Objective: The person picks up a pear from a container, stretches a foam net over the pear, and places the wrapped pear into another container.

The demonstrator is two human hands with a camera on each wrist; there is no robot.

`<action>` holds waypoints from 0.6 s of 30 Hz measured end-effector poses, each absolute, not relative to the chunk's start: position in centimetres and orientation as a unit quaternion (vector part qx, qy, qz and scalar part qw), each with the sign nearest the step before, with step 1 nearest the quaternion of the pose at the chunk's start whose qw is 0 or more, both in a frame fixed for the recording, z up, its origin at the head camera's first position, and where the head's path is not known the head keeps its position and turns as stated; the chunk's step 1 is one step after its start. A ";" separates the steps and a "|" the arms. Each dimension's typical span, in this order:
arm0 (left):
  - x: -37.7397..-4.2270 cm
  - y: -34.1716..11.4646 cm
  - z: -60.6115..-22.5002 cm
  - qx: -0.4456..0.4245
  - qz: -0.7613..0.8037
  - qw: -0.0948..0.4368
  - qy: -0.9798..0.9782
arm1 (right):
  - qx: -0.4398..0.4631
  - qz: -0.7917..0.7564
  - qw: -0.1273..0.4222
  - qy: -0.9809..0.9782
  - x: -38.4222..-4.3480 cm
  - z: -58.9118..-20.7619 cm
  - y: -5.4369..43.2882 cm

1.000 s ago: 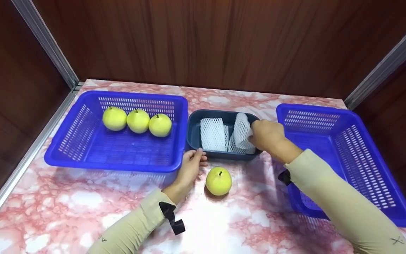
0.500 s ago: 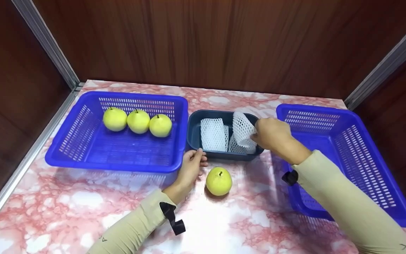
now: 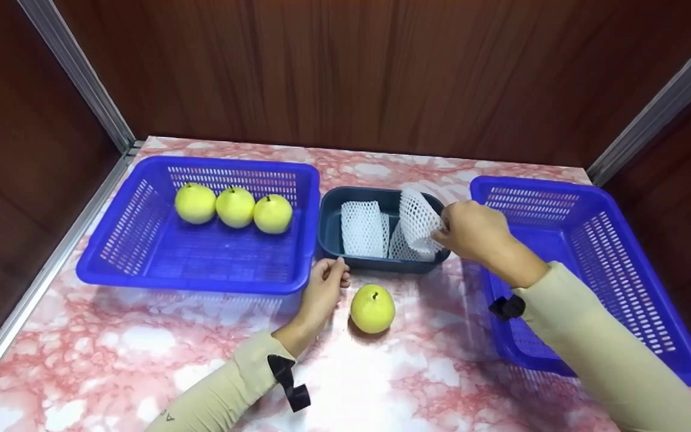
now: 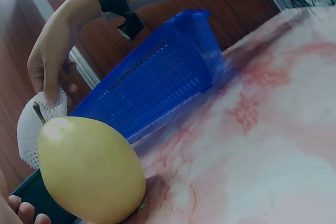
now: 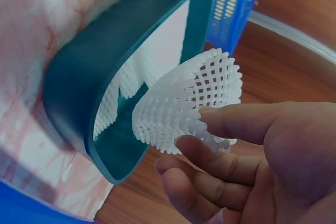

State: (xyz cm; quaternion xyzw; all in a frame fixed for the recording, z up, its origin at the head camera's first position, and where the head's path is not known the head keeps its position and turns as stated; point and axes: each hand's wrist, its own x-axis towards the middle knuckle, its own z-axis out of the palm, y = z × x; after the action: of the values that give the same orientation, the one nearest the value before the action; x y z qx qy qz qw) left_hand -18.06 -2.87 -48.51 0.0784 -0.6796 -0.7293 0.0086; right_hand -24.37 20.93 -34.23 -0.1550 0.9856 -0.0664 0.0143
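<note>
A white foam fruit net (image 3: 418, 222) is pinched between thumb and forefinger of my right hand (image 3: 478, 239), raised over the right end of a dark teal box (image 3: 390, 265). In the right wrist view the net (image 5: 173, 98) bulges toward the box, one end gathered at the fingertips. More folded foam nets (image 3: 361, 229) lie inside the box. My left hand (image 3: 320, 294), fingers loosely bent and holding nothing, is by the box's front left corner; whether it touches the box I cannot tell. A yellow-green pear (image 3: 372, 309) stands upright on the table just right of it.
On the left a blue basket (image 3: 189, 284) holds three pears (image 3: 236, 207) in a row. Another blue basket (image 3: 639, 270) stands on the right, partly behind the right forearm. Brown wood-grain panels (image 3: 369, 72) enclose the marbled table (image 3: 141, 342).
My right hand has drawn right, lifting and turning the foam net over the box. The left hand has slid slightly down, away from the box's front edge. The pears have not moved.
</note>
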 end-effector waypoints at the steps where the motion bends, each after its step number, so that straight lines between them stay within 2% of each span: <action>1: -17.9 -2.9 -48.4 0.068 -0.722 0.017 -0.688 | -0.156 -0.070 0.014 0.985 -24.3 -34.1 21.0; 9: -15.6 -3.1 -46.8 -0.041 -0.628 0.100 -0.771 | -0.183 -0.090 -0.005 0.979 -23.1 -33.2 21.1; 18: -14.6 -2.8 -43.6 -0.151 -0.618 0.130 -0.761 | -0.203 -0.127 -0.024 0.971 -21.1 -32.1 21.3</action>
State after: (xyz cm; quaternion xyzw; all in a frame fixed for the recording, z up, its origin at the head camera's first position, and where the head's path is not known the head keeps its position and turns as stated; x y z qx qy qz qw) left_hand -14.62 -2.83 -43.61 -0.1512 -0.7608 -0.6176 0.1300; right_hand -21.08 21.29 -32.06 -0.2033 0.9705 -0.1269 -0.0243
